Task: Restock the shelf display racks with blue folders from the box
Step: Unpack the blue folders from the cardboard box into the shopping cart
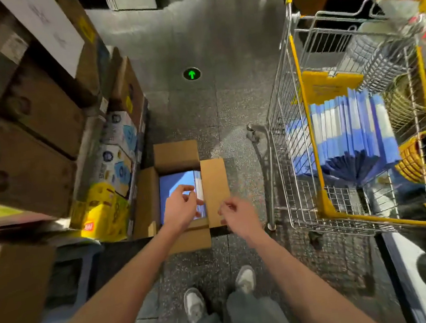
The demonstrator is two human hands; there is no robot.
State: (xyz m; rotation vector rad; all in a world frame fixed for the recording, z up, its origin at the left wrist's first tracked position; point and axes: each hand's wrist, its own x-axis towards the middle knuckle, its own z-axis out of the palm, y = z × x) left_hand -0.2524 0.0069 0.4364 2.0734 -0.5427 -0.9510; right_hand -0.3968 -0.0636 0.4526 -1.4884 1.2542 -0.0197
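Note:
An open cardboard box (pixel 174 155) stands on the floor ahead of my feet, with blue folders (pixel 173 185) lying inside it. My left hand (pixel 181 208) hovers over the box's opening, fingers loosely curled and holding nothing. My right hand (pixel 237 218) hangs above the box's right flap, fingers also loosely curled and empty. A thick stack of blue folders (pixel 348 131) stands upright in the shopping cart (pixel 304 115) on the right.
Stacked cardboard cartons (pixel 34 122) and yellow and white packages (pixel 109 188) line the left side. The wire cart with yellow trim also holds yellow baskets (pixel 417 163). A green arrow marker (pixel 191 74) shows on the speckled floor ahead.

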